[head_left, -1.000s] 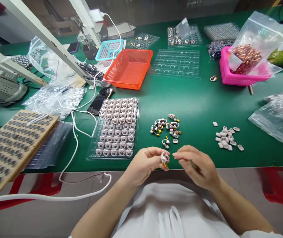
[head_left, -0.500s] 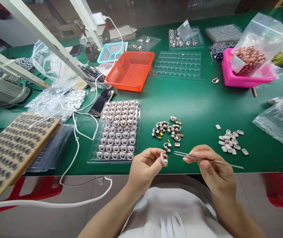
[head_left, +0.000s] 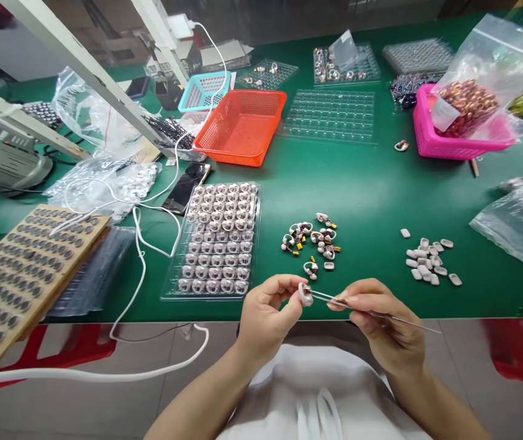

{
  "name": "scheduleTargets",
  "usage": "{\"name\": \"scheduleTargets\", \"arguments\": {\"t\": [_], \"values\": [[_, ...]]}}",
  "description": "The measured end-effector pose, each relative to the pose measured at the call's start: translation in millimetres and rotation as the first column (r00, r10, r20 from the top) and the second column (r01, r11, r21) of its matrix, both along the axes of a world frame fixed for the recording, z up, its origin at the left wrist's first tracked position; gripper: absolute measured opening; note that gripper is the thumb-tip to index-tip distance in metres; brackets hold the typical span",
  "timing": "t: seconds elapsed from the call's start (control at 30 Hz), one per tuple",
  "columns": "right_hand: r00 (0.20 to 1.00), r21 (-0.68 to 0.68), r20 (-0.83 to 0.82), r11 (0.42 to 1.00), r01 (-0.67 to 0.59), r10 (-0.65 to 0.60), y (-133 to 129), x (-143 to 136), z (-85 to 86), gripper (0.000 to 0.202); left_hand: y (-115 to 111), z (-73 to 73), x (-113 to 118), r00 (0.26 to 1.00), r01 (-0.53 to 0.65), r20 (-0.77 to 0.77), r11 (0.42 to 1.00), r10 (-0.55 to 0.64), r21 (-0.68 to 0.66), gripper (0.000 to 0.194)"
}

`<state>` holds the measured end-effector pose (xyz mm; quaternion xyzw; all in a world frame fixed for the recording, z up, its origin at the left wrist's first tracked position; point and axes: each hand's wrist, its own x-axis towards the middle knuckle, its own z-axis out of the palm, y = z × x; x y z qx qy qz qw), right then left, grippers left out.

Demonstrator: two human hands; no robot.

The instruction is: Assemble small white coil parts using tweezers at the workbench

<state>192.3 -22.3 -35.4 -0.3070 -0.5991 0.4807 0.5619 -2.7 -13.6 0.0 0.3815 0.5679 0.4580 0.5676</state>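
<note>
Between thumb and fingers, my left hand pinches a small white ring-shaped electronic part near the table's front edge. My right hand grips metal tweezers, whose tips reach the inner side of that part; whether they clasp anything there is too small to tell. Just beyond lie several similar ring-shaped parts with dark insides and yellow tabs. One white oblong cap sits beside them. To the right is a loose group of white oblong caps.
A clear tray of whitish ring parts stands left of my hands. Behind are an orange basket, a bare clear tray and a pink basket. A phone, white cable and wooden board lie left.
My right hand has moved left and slightly down, bringing the tweezer tips from beside the ring-shaped part onto its inner side. The left hand stays nearly still, with the part slightly turned.
</note>
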Motion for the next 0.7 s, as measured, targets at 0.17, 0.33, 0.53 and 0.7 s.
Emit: {"name": "scheduleTargets", "arguments": {"t": [0.17,0.33,0.53,0.7], "values": [[1.000,0.015,0.014,1.000,0.013,-0.013,-0.5,-0.1,-0.4,0.033,0.0,0.5,-0.5,1.000,-0.006,0.005,1.000,0.006,-0.010,0.010],[1.000,0.011,0.012,1.000,0.000,0.000,0.1,0.4,0.4,0.034,-0.7,-0.2,-0.8,1.000,-0.007,0.003,1.000,0.007,-0.015,0.010],[0.999,0.026,0.031,1.000,0.004,-0.004,-0.4,0.2,-1.2,0.035,-0.2,-0.3,-0.3,1.000,-0.002,-0.007,1.000,0.002,-0.019,0.011],[1.000,0.018,0.023,1.000,0.010,-0.011,-1.2,-0.9,-2.1,0.036,0.1,-0.3,-0.7,1.000,-0.008,-0.011,0.999,0.008,-0.036,0.012]]}}
